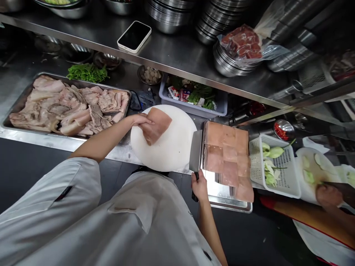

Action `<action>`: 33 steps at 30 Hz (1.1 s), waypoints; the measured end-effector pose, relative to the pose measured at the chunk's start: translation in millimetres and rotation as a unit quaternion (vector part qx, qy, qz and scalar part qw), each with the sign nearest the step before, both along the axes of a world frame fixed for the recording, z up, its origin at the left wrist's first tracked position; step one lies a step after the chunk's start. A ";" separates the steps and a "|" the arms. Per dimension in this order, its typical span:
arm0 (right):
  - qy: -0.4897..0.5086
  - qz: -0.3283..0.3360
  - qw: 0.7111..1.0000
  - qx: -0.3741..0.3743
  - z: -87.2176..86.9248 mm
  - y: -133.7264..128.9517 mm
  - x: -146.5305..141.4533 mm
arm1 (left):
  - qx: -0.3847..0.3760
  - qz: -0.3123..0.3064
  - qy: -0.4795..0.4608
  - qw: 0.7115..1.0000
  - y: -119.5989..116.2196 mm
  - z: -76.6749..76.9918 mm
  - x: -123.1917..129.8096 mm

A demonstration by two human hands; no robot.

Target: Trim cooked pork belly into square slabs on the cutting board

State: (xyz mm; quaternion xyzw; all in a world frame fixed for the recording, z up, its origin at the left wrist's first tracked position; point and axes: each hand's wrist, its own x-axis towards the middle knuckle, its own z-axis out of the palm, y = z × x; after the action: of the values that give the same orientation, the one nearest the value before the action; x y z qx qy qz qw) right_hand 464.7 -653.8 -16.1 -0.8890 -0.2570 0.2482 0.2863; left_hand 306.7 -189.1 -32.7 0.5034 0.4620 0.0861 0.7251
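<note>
My left hand grips the left edge of a slab of pork, skin side up, over the round white cutting board. In my right hand is the black handle of a cleaver, its broad blade upright between the board and a metal tray. Square pork pieces lie in rows on that tray. To the left, a deep steel tray holds a heap of pale cooked pork.
A shelf with a phone, stacked steel bowls and bagged meat overhangs the back. Behind the board stands a grey bin of greens. At right are a white basket and a co-worker's hand with a knife.
</note>
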 end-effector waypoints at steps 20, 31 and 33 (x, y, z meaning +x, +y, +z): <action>0.005 0.279 0.960 -0.034 24.1 44.1 37.5 | -0.134 0.299 -0.184 0.927 -175.5 -14.2 18.2; 0.024 0.260 0.963 -0.068 38.3 47.5 26.0 | -0.119 0.292 -0.189 0.930 -189.0 -20.8 14.9; 0.042 0.252 0.964 -0.076 43.3 50.7 22.1 | -0.114 0.288 -0.190 0.932 -182.5 -21.4 13.1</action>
State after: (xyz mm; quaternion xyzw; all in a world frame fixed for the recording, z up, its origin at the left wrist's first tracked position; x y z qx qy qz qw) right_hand 486.8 -603.1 27.2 -0.8033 -0.4412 0.3682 0.1562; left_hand 319.8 -371.6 -54.1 0.2367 0.4471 0.3319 0.7962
